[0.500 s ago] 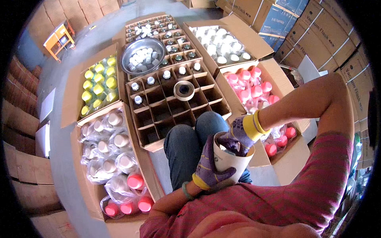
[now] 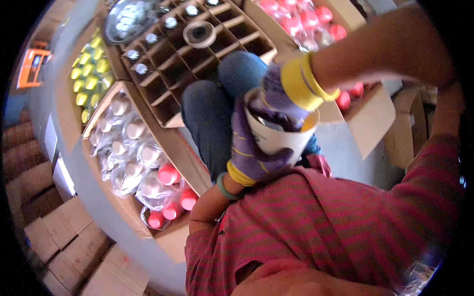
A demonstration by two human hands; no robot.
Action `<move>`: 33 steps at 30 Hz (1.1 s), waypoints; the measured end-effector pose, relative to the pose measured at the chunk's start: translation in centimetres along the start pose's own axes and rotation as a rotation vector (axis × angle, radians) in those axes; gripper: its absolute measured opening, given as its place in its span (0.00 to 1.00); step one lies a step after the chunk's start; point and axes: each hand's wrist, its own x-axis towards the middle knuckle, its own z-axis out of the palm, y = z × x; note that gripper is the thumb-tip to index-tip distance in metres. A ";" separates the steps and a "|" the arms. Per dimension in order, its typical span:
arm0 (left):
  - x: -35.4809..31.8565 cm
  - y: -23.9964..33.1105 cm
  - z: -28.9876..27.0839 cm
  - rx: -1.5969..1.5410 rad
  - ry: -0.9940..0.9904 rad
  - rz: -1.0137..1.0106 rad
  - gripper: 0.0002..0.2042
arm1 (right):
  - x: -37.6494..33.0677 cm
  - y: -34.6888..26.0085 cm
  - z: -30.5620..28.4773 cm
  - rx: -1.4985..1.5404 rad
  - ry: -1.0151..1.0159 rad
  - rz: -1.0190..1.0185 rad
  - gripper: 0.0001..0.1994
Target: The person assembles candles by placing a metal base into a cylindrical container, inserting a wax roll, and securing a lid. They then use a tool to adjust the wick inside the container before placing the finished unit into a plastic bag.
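Bright, even daylight; heavy fisheye warp inside a black circular rim.
The yellow-cuffed purple gloved right hand (image 2: 286,96) smears with motion blur; glare whitens the round shiny metal bowl (image 2: 129,18); shadows stay soft.

Left hand (image 2: 252,148) curled in a firm grip — right hand (image 2: 284,96) bent downward, fingers tucked.

I count two gloved hands, left (image 2: 252,148) and right (image 2: 284,96), on one white cup (image 2: 276,140). One roll of tape (image 2: 199,33) lies on the divided carton (image 2: 163,84), one metal bowl (image 2: 129,18) at its far-left corner. Four pink cups (image 2: 170,192) sit at the near end of the left box (image 2: 173,148).
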 end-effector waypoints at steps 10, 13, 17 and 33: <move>2.6 0.0 -7.0 0.300 0.111 0.236 0.59 | 2.3 3.7 -6.5 0.576 -0.014 -0.029 0.15; 3.7 1.6 -8.5 0.324 0.032 0.109 0.54 | 2.4 7.7 -9.1 0.976 0.179 0.144 0.16; 5.7 3.6 -10.1 0.406 -0.217 0.073 0.52 | 7.1 21.6 -8.4 0.277 0.769 0.422 0.30; 9.3 1.8 -11.6 0.467 -0.356 0.173 0.40 | 31.4 32.7 5.2 2.239 0.758 0.311 0.18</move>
